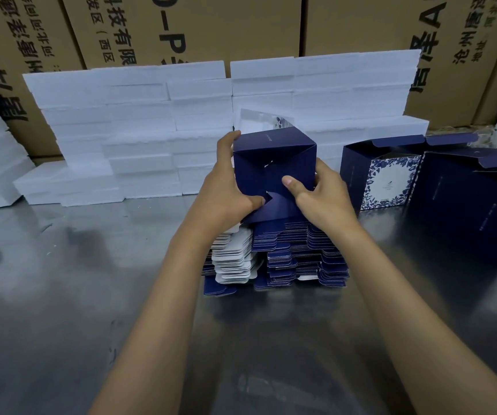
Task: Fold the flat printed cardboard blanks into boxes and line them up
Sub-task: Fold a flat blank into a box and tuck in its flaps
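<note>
Dark blue box, half-formed, held at the centre of the head view, just above the stack of flat blanks, bottom turned toward the camera. Gripped from nine o'clock by the left hand, fingers curled round the far side wall, thumb pressing a pointed flap at the lower edge. Gripped from three o'clock by the right hand, thumb laid flat on the bottom panel, remaining fingers wrapped behind the right wall. Held that way, probably, to keep the tube square while the interlocking bottom flaps were tucked; a small gap at the middle of the bottom suggested the lock not yet fully seated. Kept over the stack likely to keep the next blank within easy reach.

Two finished boxes stood at three o'clock on the metal surface, tops open, floral panels showing, seemingly the start of the line. White foam slabs stacked at twelve o'clock, brown cartons behind them.
</note>
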